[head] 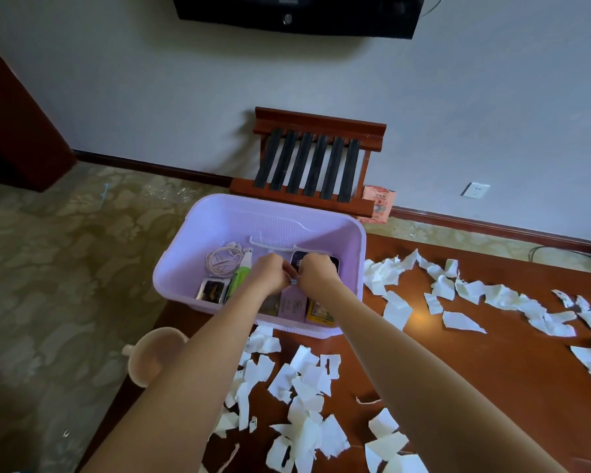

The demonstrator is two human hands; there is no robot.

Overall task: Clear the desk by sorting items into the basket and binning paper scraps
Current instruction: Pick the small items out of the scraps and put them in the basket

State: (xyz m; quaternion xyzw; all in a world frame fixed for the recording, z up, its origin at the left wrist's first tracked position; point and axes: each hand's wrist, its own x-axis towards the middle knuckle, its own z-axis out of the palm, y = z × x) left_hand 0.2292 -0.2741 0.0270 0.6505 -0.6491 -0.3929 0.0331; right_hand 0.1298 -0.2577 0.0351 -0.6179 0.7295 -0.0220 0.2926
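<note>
Sorting looks nearly done: the purple basket (239,220) at the desk's (492,387) far-left corner already holds earphones (222,259), a comb (270,243), a green tube (243,274) and several packets (214,290). Over it the left hand (270,271) and right hand (316,273) meet, fingers curled, both pinching 1 small pale item (294,282) too tiny to identify. Binning seems unstarted, since torn paper scraps (307,373) litter the desk

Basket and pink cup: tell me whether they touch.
Apart. The head view shows bare brown desk between the purple basket and the pink cup.
</note>
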